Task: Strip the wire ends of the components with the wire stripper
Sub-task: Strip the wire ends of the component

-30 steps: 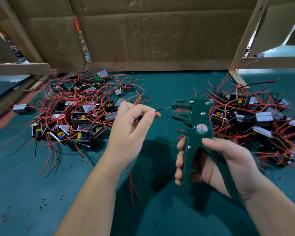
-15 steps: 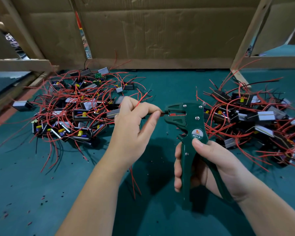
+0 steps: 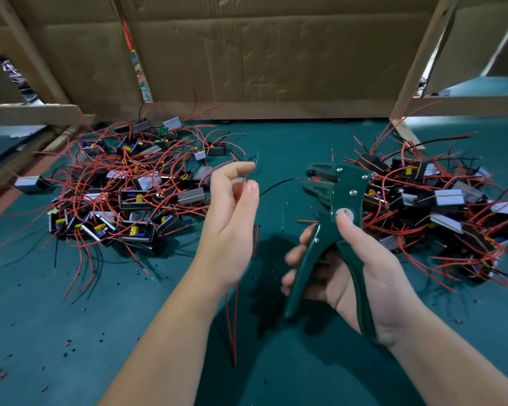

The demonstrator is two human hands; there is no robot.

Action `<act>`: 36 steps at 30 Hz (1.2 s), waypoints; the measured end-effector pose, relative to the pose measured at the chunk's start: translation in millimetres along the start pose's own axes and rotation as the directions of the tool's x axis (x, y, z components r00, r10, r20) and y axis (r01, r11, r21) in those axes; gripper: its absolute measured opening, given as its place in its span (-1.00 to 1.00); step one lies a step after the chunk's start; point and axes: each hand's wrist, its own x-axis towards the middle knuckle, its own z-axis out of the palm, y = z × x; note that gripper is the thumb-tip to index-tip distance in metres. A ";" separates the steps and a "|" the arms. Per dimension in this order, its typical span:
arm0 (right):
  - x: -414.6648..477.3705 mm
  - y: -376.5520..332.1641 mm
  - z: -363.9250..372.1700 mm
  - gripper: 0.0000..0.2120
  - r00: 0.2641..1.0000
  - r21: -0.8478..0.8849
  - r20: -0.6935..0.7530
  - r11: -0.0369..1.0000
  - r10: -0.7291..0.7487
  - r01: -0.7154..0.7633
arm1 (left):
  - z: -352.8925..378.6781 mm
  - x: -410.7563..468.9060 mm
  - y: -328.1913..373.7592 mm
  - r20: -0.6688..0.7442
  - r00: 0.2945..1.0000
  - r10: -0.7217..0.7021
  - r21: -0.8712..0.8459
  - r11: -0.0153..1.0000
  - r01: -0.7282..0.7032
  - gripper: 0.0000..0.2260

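**Over the worktop's (image 3: pixel 71 317) middle**

Pinching a red wire (image 3: pixel 245 180) between thumb and forefinger of the left hand (image 3: pixel 229 227), with a black wire (image 3: pixel 276 186) aimed at the tool. Gripping the wire stripper (image 3: pixel 342 194) in the right hand (image 3: pixel 364 273), fingers curled round both handles, just apart from the wires. Between a left pile (image 3: pixel 123 186) and a right pile (image 3: pixel 437 200) of components.

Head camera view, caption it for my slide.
Left hand pinches a red wire, right hand grips the wire stripper, between a left heap and a right heap of parts.
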 end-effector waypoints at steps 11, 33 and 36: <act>-4.6 15.2 4.4 -0.57 0.916 -0.175 0.347 0.973 0.202 -0.149 | 2.2 -5.3 14.1 0.005 0.983 -0.183 -0.685 0.716 0.137 -0.63; 6.8 -7.2 -27.6 -0.44 0.746 -0.505 -0.130 0.691 -0.653 0.517 | -7.5 -2.2 -37.1 -0.078 0.981 -0.178 0.925 0.354 0.138 -0.71; 1.5 -4.3 -24.2 -0.80 0.790 -0.446 -0.107 0.739 -0.603 0.504 | -11.9 2.0 -35.9 -0.119 0.983 -0.140 0.942 0.298 0.156 -0.73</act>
